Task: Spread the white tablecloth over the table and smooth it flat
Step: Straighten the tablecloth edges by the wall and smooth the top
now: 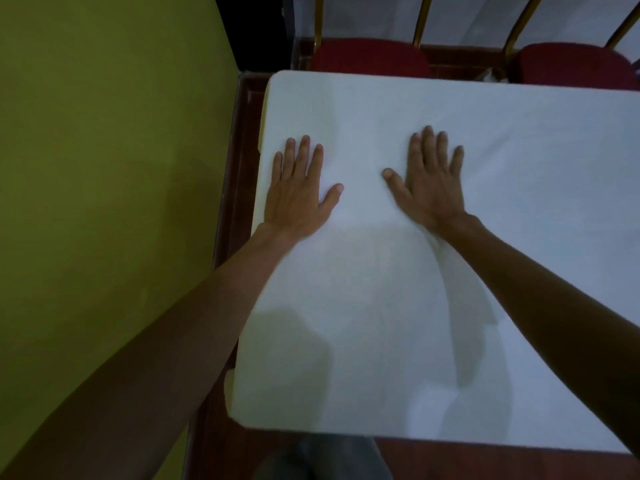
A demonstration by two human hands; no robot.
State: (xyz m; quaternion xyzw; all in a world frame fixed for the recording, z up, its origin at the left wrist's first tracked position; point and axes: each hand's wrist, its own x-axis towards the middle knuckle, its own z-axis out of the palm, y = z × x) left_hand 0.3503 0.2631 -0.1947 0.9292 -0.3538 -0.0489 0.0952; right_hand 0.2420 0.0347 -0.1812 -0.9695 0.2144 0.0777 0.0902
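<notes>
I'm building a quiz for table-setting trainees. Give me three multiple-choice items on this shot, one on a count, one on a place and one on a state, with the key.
1. How many red chairs show beyond the cloth?
A. one
B. two
C. four

2. Where does the left hand lie?
A. by the cloth's left edge
B. on a chair
C. past the cloth's near edge

3. The right hand, like the left, is:
A. fisted
B. pinching the cloth
C. flat, with fingers straight

Key:
1 B: two red seats show at the top.
2 A: its little finger lies close to the left edge.
3 C: both palms lie flat on the cloth.
</notes>
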